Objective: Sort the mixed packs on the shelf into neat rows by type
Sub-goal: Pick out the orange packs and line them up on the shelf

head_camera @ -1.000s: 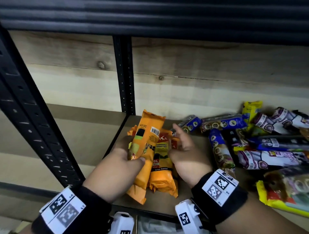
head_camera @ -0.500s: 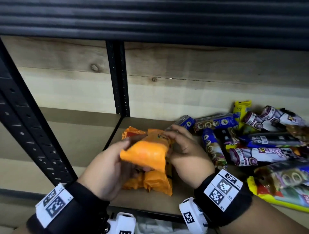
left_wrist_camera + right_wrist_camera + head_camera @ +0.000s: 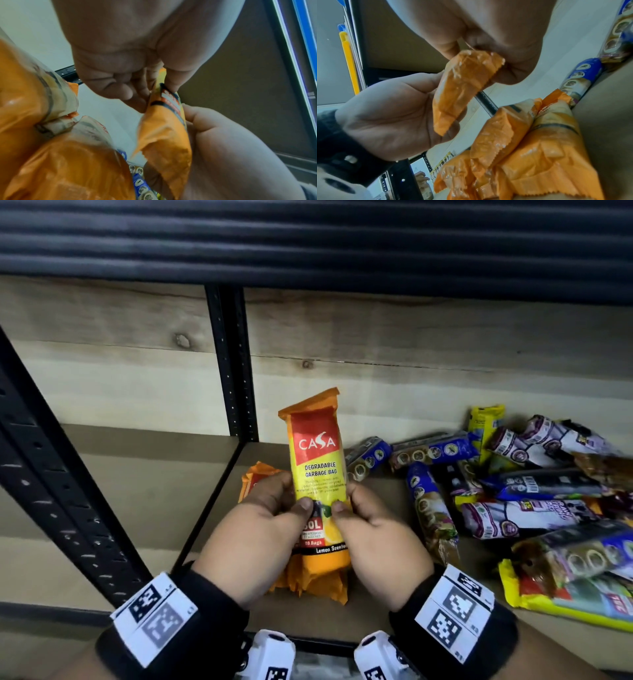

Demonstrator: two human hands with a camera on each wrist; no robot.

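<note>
An orange garbage-bag pack (image 3: 317, 460) with a red and yellow label is held upright above the shelf board (image 3: 383, 604), front facing me. My left hand (image 3: 274, 508) pinches its left edge and my right hand (image 3: 356, 508) pinches its right edge, thumbs on the label. In the left wrist view the pack (image 3: 164, 135) hangs between both hands; the right wrist view shows its lower end (image 3: 458, 92). More orange packs (image 3: 308, 580) lie flat under it, seen too in the wrist views (image 3: 530, 155). Blue packs (image 3: 431, 450) and purple-white packs (image 3: 524, 517) lie mixed to the right.
A black metal upright (image 3: 233, 364) stands at the back just left of the packs, and a slanted black post (image 3: 61, 491) crosses the left. A dark shelf (image 3: 308, 241) hangs overhead. A yellow-edged bag (image 3: 582, 577) lies at the front right. Wood planks form the back wall.
The orange pack was turned over from its back, through a foreshortened tilt, to upright with its label facing me. My right hand came onto it, so both hands now hold it.
</note>
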